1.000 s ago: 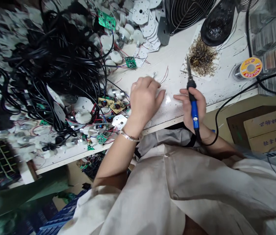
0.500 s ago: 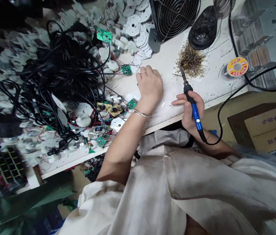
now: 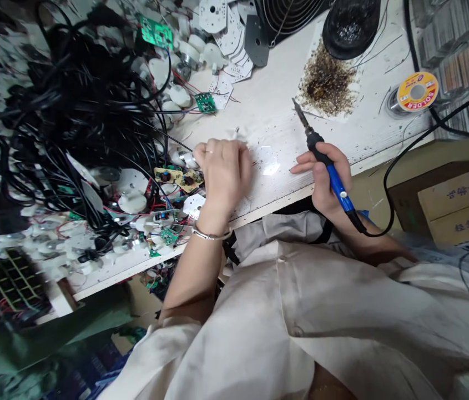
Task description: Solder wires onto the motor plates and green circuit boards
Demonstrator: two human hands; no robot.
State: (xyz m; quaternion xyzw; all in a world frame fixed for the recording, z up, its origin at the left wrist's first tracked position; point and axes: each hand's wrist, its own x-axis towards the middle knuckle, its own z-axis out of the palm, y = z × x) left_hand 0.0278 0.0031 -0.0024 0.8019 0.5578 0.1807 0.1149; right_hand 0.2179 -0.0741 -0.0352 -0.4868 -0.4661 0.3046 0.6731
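As I watch remotely, the right hand wraps the soldering iron. The left hand curls above the counter; I cannot tell if it holds anything.

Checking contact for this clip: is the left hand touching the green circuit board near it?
Apart. The head view shows the left hand below the green circuit board, with white bench plainly visible between them.

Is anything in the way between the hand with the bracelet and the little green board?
No, nothing visible stands in the way. Only the white workbench lies between the left hand and the green circuit board. The black cables lie off to the side.
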